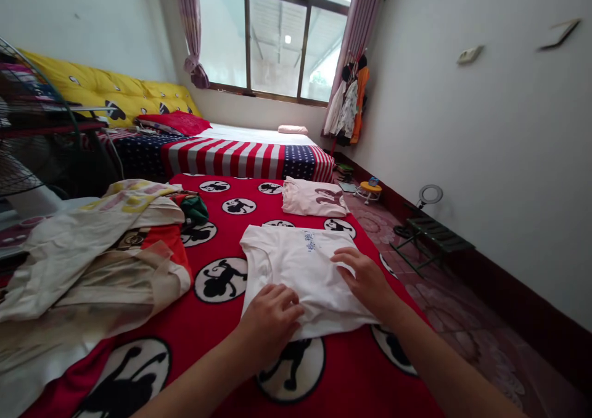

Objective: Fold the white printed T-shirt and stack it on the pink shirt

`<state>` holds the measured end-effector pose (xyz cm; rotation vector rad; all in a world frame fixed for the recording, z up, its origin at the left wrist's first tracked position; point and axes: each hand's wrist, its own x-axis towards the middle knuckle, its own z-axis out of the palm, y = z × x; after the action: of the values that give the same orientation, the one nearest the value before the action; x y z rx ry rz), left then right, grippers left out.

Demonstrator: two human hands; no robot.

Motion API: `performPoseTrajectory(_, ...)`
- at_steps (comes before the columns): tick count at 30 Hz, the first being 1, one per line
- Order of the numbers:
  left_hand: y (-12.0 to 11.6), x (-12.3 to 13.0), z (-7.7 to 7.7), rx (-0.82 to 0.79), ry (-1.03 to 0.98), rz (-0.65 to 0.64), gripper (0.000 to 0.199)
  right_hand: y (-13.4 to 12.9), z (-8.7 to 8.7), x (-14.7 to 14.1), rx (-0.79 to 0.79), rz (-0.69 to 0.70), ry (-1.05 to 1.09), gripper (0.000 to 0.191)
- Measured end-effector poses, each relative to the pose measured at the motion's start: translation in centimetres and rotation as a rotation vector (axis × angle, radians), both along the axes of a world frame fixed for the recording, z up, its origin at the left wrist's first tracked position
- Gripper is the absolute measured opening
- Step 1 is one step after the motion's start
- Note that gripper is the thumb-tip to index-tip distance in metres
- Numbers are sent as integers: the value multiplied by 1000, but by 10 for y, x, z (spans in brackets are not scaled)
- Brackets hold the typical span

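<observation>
A white T-shirt with small blue writing lies folded in front of me on the red blanket. My left hand rests at its lower left edge, fingers loosely bent over the cloth; nothing shows inside that hand. Over the shirt's right side is my right hand, open, with its fingers stretched out and slightly apart. Just beyond sits another folded shirt, pale pink with a dark red print. To the left, a loose heap of clothes in white, beige and red spreads across the blanket.
Behind, a bed with a flag-patterned cover stands under the window. A fan is at the left. Along the right wall are a dark folding stool, a ring light and a small yellow stool. Clothes hang by the curtain.
</observation>
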<state>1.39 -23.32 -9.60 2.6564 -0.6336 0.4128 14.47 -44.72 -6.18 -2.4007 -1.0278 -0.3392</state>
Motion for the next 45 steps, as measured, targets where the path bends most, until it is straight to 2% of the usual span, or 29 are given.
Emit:
performPoseTrajectory(4,0,-2,-5,44,86,38,14,-49,-6,4,-3,-183,86,12)
performPoseTrajectory(7,2,-3,-7,63,132,51,18,-83,-14,-1,-47,-306,168,17)
performPoseTrajectory(10,3,-1,-10,85,146,61,14,-98,-22,-11,-77,-386,254,25)
performPoseTrajectory(13,4,2,-9,101,159,51,13,-98,-26,-16,-63,-374,321,22)
performPoseTrajectory(17,11,3,2,82,230,18,17,-97,-24,-12,-40,-340,360,18)
performPoseTrajectory(21,19,3,11,73,291,-20,19,-103,-23,-7,-31,-405,304,21)
performPoseTrajectory(23,21,2,13,122,322,-41,18,-105,-26,-6,-70,-436,294,20)
performPoseTrajectory(26,18,2,19,191,394,-51,18,-108,-28,-4,-195,-414,346,17)
performPoseTrajectory(29,9,10,34,139,417,-7,10,-105,-17,6,-336,-432,365,15)
performPoseTrajectory(30,4,16,40,93,388,23,15,-101,-12,12,-340,-468,333,17)
performPoseTrajectory(32,-9,33,45,-19,279,99,24,-83,-1,23,-246,-523,216,21)
performPoseTrajectory(34,-21,52,40,-85,158,157,26,-54,3,34,-86,-473,93,25)
performPoseTrajectory(36,-29,69,24,-61,95,196,39,-23,-3,43,-6,-311,15,33)
performPoseTrajectory(37,-30,75,13,-25,94,213,54,-11,-9,47,-48,-227,1,39)
performPoseTrajectory(39,-30,81,-8,49,125,242,80,0,-25,60,-240,-142,35,47)
performPoseTrajectory(42,-25,79,-31,101,141,253,90,-11,-45,86,-480,-220,146,54)
performPoseTrajectory(45,-23,76,-37,116,109,254,85,-24,-45,107,-517,-357,185,59)
